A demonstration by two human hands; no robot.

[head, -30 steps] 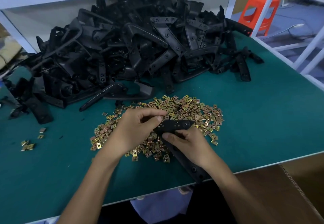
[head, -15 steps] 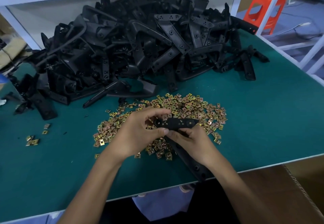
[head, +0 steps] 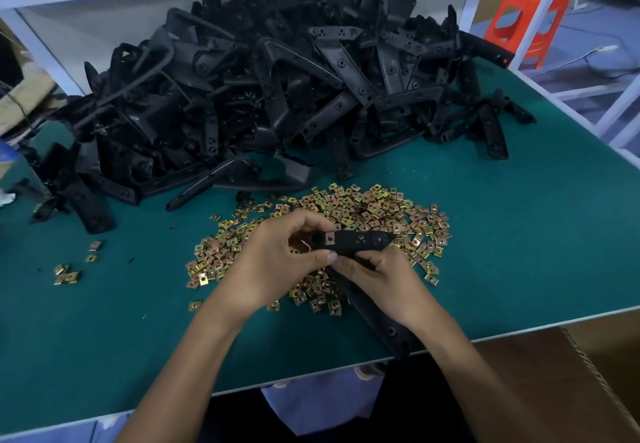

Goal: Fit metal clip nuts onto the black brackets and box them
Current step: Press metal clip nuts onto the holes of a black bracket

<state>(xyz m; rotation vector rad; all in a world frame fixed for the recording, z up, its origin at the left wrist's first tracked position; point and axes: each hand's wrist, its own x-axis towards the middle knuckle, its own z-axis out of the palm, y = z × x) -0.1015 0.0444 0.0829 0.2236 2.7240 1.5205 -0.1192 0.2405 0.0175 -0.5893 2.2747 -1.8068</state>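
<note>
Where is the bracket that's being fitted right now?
Head view, centre: the left hand and right hand grip the bracket over the near part of the clip nut pile.

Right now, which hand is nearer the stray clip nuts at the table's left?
Left. The left hand sits right of the stray clip nuts; the right hand, farther right.

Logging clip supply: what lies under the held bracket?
Loose clip nuts on the green mat lie beneath the bracket. The left hand and right hand cover what sits under its middle.
</note>
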